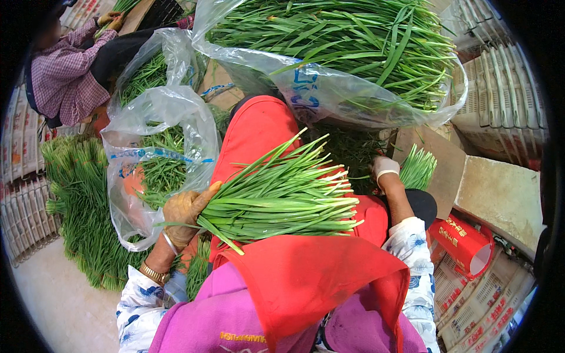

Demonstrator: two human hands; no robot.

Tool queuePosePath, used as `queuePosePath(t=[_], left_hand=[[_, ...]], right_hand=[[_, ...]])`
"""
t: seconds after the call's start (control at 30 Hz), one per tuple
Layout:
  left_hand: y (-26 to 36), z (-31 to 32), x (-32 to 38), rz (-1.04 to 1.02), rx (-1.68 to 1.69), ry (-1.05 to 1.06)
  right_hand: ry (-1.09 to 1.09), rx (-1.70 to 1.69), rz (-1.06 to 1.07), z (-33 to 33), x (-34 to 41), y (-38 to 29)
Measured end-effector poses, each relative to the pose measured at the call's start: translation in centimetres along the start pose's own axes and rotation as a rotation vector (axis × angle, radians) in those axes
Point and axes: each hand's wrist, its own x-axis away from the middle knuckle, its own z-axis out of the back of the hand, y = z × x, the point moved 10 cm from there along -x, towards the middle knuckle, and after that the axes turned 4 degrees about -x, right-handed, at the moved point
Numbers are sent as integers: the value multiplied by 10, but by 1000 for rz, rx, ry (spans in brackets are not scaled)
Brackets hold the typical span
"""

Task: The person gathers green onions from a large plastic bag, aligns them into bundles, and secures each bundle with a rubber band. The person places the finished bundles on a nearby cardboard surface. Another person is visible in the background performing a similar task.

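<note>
My left hand, in a stained glove, grips the leafy end of a bunch of garlic chives that lies across my lap on a red apron. The pale cut ends fan out to the right. My right hand, partly covered by a pale glove, is lowered beside my right knee, near a smaller bundle of chives. Its fingers are hidden, and whether it holds anything cannot be told. Beyond my knees a large clear plastic bag holds a thick pile of chives.
At left are stacked tied chive bundles and a clear bag of loose greens. A co-worker in a checked shirt sits upper left. Plastic crates, a foam box and a red container stand at right.
</note>
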Motion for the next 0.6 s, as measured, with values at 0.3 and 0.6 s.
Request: queuePosePath(t=[0.3,0.6], left_hand=[[2,2,-3,1,-5,-2],[3,4,-1,-7,-23,24]], right_hand=[[-184,-1365,562,65,115,-97],[-62,-1538,457,70,119,-83]])
